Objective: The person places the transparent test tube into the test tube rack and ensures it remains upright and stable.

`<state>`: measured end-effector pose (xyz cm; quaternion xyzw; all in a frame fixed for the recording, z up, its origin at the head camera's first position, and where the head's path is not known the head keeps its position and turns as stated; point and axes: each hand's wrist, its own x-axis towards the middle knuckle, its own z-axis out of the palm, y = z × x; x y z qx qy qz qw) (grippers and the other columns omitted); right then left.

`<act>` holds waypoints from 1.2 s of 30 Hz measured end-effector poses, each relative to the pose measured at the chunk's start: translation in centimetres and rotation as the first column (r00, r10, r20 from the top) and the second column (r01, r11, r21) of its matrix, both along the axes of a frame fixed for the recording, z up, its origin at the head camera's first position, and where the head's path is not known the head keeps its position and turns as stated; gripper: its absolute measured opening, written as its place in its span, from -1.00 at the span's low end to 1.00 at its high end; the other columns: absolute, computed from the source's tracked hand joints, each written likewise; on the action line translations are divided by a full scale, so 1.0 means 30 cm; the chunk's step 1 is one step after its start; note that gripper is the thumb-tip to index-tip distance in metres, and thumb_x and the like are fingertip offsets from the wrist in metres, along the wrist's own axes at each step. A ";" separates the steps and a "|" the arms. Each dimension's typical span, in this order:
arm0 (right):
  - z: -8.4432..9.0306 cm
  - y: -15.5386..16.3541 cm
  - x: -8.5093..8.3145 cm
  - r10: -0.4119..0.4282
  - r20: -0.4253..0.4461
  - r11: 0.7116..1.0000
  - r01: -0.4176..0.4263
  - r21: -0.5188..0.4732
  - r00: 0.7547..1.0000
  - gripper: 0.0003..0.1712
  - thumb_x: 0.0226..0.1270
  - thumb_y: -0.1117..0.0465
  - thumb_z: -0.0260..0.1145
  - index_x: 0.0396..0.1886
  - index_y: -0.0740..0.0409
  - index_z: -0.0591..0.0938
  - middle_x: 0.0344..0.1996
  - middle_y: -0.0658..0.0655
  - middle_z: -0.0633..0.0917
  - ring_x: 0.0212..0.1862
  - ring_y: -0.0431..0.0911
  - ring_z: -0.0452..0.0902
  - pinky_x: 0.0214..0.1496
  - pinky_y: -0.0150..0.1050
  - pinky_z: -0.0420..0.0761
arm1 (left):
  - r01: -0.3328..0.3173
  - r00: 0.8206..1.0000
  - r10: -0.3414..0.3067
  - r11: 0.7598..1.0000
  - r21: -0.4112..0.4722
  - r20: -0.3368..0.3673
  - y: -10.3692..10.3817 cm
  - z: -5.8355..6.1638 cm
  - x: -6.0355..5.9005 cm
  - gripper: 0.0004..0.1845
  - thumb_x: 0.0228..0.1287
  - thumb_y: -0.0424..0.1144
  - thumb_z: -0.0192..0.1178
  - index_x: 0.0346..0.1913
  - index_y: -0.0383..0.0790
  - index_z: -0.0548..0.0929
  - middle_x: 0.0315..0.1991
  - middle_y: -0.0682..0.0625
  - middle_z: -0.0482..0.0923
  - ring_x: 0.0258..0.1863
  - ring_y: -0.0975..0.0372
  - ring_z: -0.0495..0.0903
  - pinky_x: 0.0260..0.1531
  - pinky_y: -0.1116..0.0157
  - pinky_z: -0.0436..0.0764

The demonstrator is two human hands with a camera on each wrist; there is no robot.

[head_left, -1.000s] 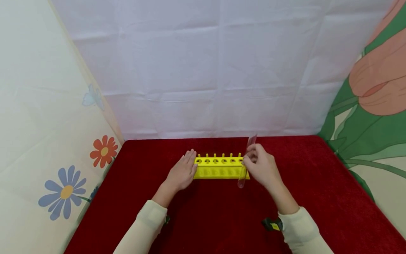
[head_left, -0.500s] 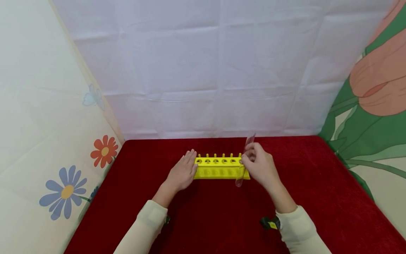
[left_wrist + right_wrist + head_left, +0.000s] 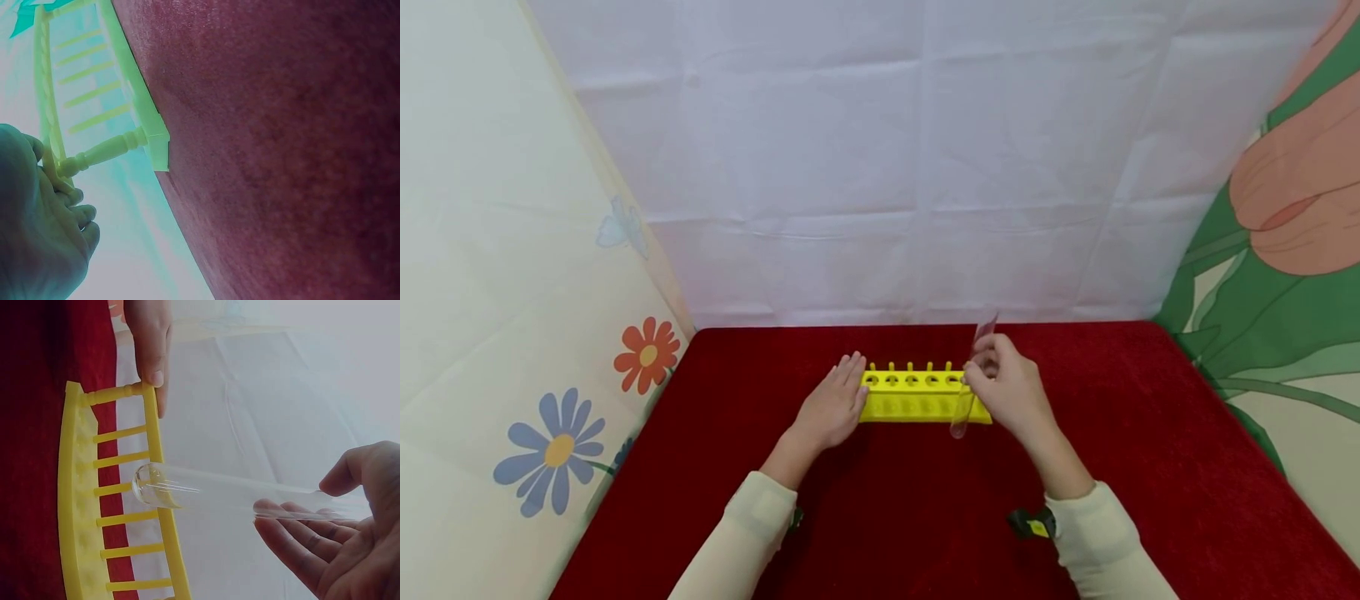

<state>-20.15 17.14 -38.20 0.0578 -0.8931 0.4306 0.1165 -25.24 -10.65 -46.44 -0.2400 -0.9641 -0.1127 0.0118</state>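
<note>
A yellow test tube rack (image 3: 917,407) stands on the red cloth, a row of holes along its top and pegs along its back. My left hand (image 3: 831,408) holds the rack's left end; in the left wrist view the top plate's end lies between thumb and fingers (image 3: 86,215). My right hand (image 3: 1011,387) pinches a clear test tube (image 3: 961,414) near its upper part, over the rack's right end. The tube leans, its rounded bottom toward me and overlapping the rack's front. In the right wrist view, the tube's round end (image 3: 147,484) overlaps the top plate.
Red cloth (image 3: 910,517) covers the table. A white sheet (image 3: 865,167) hangs behind it, with flower-printed panels (image 3: 557,452) at the left and a tulip-printed panel (image 3: 1292,333) at the right. Dark straps with small devices (image 3: 1033,525) sit at the wrists.
My right hand has moved slightly left with the test tube, whose rounded bottom has shifted left along the rack's front. My left hand and the rack have stayed in place.
</note>
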 end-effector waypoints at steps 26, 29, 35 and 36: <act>0.007 -0.042 -0.025 0.034 -0.018 0.998 -0.035 -0.043 0.999 -0.71 0.40 0.19 0.22 0.05 0.18 0.51 -0.24 0.11 0.77 -0.20 -0.05 0.73 -0.12 -0.15 0.64 | 0.000 1.000 0.000 1.000 0.000 -0.006 -0.006 -0.014 -0.007 -0.38 0.69 -0.05 -0.35 0.61 -0.33 0.02 0.62 -0.17 -0.01 0.62 0.04 -0.06 0.58 0.13 0.03; 0.010 -0.049 -0.029 0.037 -0.028 0.998 -0.038 -0.056 0.999 -0.72 0.39 0.21 0.22 0.03 0.19 0.51 -0.26 0.11 0.77 -0.22 -0.07 0.73 -0.12 -0.16 0.65 | 0.001 1.000 -0.001 1.000 -0.002 -0.009 -0.005 -0.014 -0.009 -0.38 0.69 -0.05 -0.35 0.61 -0.34 0.02 0.62 -0.18 -0.01 0.62 0.03 -0.05 0.58 0.12 0.03; 0.017 -0.063 -0.035 0.050 -0.028 0.995 -0.052 -0.079 0.998 -0.73 0.40 0.22 0.23 0.04 0.19 0.51 -0.29 0.12 0.75 -0.27 -0.08 0.72 -0.20 -0.23 0.66 | 0.000 1.000 0.000 1.000 -0.002 -0.002 -0.002 -0.014 -0.008 -0.37 0.69 -0.05 -0.35 0.61 -0.34 0.01 0.62 -0.17 -0.02 0.62 0.04 -0.06 0.58 0.12 0.02; 0.020 -0.064 -0.035 0.056 -0.027 0.995 -0.058 -0.083 0.998 -0.73 0.41 0.22 0.23 0.04 0.18 0.51 -0.29 0.12 0.75 -0.27 -0.07 0.73 -0.21 -0.23 0.66 | 0.001 1.000 -0.001 1.000 0.000 -0.005 -0.002 -0.015 -0.008 -0.37 0.69 -0.05 -0.35 0.61 -0.34 0.02 0.62 -0.17 -0.02 0.62 0.04 -0.06 0.58 0.12 0.02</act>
